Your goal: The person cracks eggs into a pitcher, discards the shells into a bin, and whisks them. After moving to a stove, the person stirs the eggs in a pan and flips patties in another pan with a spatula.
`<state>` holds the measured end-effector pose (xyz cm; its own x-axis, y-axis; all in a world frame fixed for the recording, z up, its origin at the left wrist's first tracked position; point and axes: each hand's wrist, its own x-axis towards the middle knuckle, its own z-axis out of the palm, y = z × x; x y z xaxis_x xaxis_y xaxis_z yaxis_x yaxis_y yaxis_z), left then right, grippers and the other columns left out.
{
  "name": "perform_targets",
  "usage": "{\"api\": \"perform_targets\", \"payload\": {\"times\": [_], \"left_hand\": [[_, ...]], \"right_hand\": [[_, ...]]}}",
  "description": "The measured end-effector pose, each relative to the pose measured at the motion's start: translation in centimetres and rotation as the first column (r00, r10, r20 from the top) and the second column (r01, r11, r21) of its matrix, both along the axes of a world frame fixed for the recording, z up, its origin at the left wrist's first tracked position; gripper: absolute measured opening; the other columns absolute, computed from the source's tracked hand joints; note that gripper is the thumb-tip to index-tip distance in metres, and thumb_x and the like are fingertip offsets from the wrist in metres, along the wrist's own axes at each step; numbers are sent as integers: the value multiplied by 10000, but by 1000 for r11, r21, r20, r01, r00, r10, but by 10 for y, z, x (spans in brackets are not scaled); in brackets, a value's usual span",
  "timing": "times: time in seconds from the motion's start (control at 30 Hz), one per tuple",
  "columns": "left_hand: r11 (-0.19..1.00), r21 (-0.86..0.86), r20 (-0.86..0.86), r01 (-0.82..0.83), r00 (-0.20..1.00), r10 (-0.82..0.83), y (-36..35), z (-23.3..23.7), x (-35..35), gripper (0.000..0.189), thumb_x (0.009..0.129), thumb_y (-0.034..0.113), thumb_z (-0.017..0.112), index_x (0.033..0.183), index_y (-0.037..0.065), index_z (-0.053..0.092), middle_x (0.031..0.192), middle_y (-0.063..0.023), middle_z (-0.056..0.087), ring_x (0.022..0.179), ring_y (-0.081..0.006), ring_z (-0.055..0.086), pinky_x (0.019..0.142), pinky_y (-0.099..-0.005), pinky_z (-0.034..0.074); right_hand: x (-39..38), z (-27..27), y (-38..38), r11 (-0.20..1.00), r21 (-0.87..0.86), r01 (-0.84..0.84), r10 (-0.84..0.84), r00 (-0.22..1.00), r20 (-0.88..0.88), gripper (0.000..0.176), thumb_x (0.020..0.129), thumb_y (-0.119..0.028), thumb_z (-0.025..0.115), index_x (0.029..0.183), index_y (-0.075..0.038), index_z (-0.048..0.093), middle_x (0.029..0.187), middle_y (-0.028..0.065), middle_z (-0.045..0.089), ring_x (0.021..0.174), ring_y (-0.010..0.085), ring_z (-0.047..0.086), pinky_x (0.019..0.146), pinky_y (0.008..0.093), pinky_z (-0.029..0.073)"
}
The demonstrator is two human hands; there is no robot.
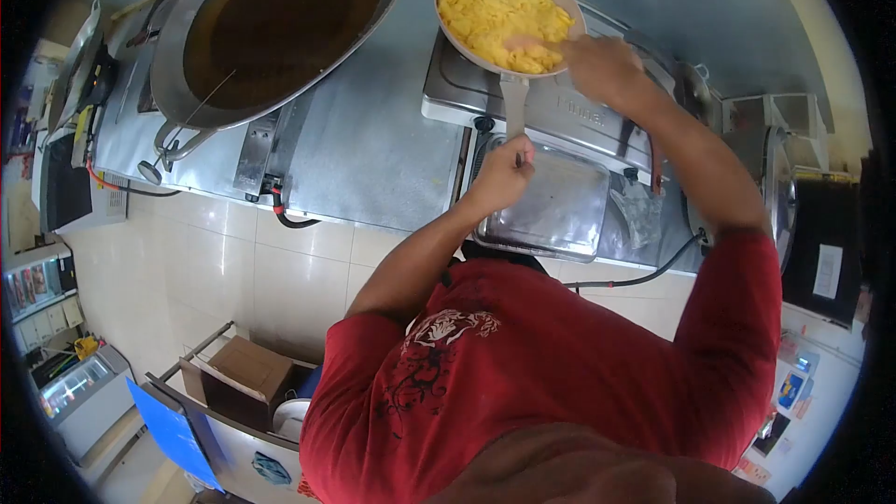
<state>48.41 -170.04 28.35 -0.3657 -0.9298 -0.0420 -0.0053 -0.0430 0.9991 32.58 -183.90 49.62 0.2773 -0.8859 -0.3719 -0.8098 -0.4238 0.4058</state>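
My left hand [502, 174] is wrapped around the pale handle of a frying pan [514, 103]. Scrambled eggs [499, 9], yellow and lumpy, fill most of the pan, which sits at the burner of a steel gas stove [448, 84]. Over the pan's right edge, my right hand [605, 67] is closed and slightly blurred. From it a tan spatula [530, 41] reaches into the eggs; its handle is mostly hidden by the fingers.
A large wok [168, 75] of dark liquid stands on the left of the steel counter [373, 131]. Nearer me lies a metal tray [551, 205], beside a crumpled clear plastic bag [637, 215]. A gas hose [644, 278] runs along the counter's front. Behind, a cardboard box [250, 366] rests on a cart.
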Motion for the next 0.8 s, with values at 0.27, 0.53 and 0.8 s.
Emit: {"api": "perform_targets", "payload": {"times": [0.27,0.53,0.8], "left_hand": [[999,-41,38,-5,999,6,-2,3,2,134,902,12,654,1008,64,589,779,-110,595,706,-203,595,664,-367,464],[994,-100,3,-32,999,32,-2,-9,-3,167,909,-46,622,968,85,537,788,-2,511,657,-93,499,568,-302,382],[998,-51,-24,-24,999,23,-1,-6,-1,165,907,-52,616,952,86,538,748,-1,511,615,-84,506,531,-308,374]], "right_hand": [[3,29,2,987,-147,-69,87,989,121,301,986,-135,560,1173,-30,772,1095,195,796,1025,367,788,886,476,630],[7,22,-46,990,-131,45,-34,996,84,288,987,-135,579,1154,-33,790,1134,187,801,1012,378,794,871,473,640],[19,32,-32,989,-137,49,-29,989,145,244,952,-114,621,1069,-9,808,1099,195,803,983,370,798,838,464,644]]}}
